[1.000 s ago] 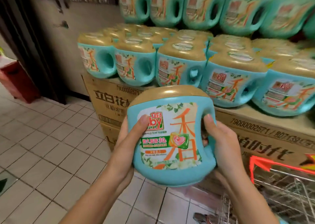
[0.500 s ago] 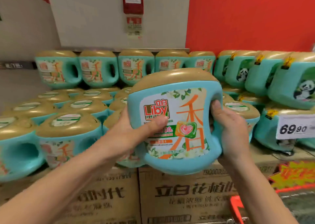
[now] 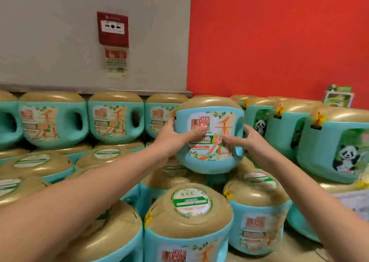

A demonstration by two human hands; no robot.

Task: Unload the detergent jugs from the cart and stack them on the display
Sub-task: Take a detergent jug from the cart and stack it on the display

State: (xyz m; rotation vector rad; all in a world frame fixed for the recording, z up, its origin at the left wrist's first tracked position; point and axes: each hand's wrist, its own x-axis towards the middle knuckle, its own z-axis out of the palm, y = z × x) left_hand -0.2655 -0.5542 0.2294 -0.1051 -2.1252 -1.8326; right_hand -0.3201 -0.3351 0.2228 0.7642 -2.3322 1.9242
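Could go sideways fast: the jug (image 3: 209, 142) is being lowered onto rounded gold caps (image 3: 165, 218), so if it's let go off-centre it could get tipped forward. It's held upright between both hands, gripped by the left hand (image 3: 171, 136) on its left side and the right hand (image 3: 253, 140) on the handle side, level with the back row (image 3: 115, 120)
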